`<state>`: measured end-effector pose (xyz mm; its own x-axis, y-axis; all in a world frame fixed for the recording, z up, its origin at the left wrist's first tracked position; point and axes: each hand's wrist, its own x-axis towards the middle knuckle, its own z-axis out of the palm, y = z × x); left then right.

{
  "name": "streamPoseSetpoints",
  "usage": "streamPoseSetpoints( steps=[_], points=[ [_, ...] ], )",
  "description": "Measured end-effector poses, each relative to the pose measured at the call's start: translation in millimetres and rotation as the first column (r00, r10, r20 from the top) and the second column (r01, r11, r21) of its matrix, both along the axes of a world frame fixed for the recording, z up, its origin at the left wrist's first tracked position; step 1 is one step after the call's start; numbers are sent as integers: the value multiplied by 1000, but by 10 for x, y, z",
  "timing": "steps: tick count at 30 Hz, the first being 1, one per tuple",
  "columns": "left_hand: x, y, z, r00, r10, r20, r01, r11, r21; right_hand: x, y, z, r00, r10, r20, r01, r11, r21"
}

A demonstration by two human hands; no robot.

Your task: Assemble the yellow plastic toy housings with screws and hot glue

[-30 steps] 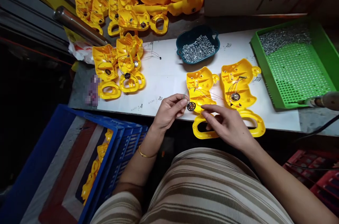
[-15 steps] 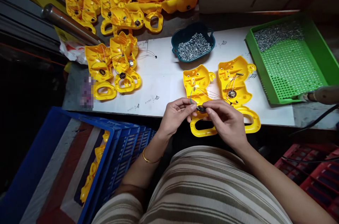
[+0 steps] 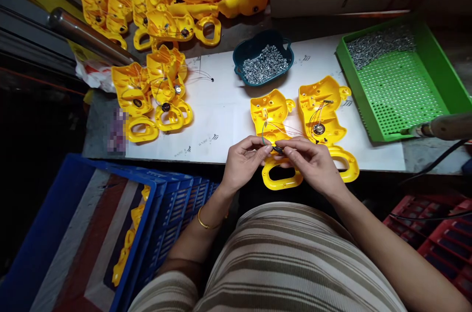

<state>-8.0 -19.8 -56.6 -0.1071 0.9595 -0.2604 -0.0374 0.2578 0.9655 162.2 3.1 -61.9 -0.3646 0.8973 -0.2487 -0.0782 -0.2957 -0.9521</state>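
left hand (image 3: 244,160) and right hand (image 3: 311,165) pinch wired speaker (image 3: 278,149) over near shell (image 3: 271,112), unseated; neighbour shell (image 3: 326,105) right of it looks fitted.

Probably toy-assembly workshop: stacked yellow shells (image 3: 162,80)

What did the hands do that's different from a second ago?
The right hand came over to meet the left hand. Now both hands pinch the small round speaker, which only the left hand held before, over the nearer yellow shell. The second yellow shell, the bowl of screws and the green tray lie as they were.
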Motion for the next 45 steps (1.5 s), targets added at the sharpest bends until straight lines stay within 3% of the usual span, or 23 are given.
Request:
streamPoseSetpoints(
  steps=[4,7,12,20,23,27,32,38,45],
  points=[
    [-9,-5,0,1000,-14,-22,15,1000,17,8,18,-5,999,15,34,-15,1000,-7],
    [-11,-8,-7,1000,-9,-20,10,1000,26,23,24,-18,992,22,120,-34,995,97],
    [-1,2,-32,999,3,35,-4,1000,28,46,49,-37,940,-22,342,-123,910,397],
    [-41,30,-42,1000,3,19,-4,1000,21,7,109,-12,906,-65,418,-189,821,539],
    [-72,25,-74,995,65,-74,-60,996,73,-23,117,-13,835,-129,535,-229,802,551],
    [-93,5,-162,940,186,-285,-135,972,190,-99,117,-19,618,-194,762,-371,783,500],
    [-47,-3,-256,960,62,-273,-28,992,125,-202,131,-11,388,-201,900,-483,787,384],
    [3,-1,-293,972,-42,-231,67,992,102,-218,139,-34,299,-208,931,-531,774,344],
    [90,26,-314,990,4,-140,3,999,52,-248,151,-18,235,-180,955,-570,771,285]
  ],
)
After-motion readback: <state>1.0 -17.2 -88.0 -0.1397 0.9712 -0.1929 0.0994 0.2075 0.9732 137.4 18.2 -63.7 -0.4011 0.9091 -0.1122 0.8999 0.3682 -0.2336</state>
